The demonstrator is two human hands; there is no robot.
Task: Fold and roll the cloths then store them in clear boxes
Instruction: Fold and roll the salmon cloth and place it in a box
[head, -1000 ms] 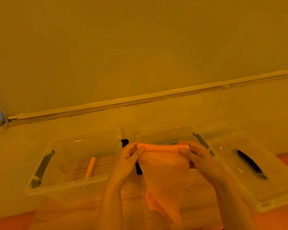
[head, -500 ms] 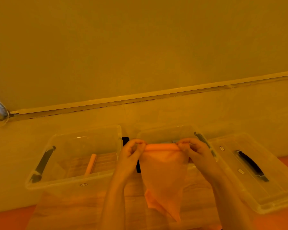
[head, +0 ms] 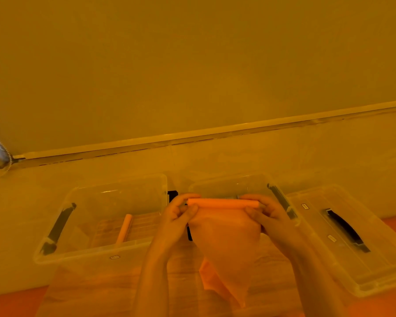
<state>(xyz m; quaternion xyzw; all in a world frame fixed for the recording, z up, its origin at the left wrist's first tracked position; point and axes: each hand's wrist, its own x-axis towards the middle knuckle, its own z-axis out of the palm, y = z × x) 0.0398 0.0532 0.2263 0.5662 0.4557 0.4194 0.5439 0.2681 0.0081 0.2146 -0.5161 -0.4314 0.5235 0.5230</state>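
Above the right clear box point(head: 229, 186), the orange cloth point(head: 226, 234) has been rolled tighter. Its rolled top edge is pinched by the left hand point(head: 181, 213) and right hand point(head: 268, 213).

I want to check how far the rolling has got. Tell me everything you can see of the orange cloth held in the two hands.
The orange cloth looks thin and soft. Its top edge is wound into a tight, level roll, and the rest hangs loose below, narrowing to a point near the bottom of the view. The left hand pinches the roll's left end and the right hand its right end. It is held in the air, in front of the middle clear box.
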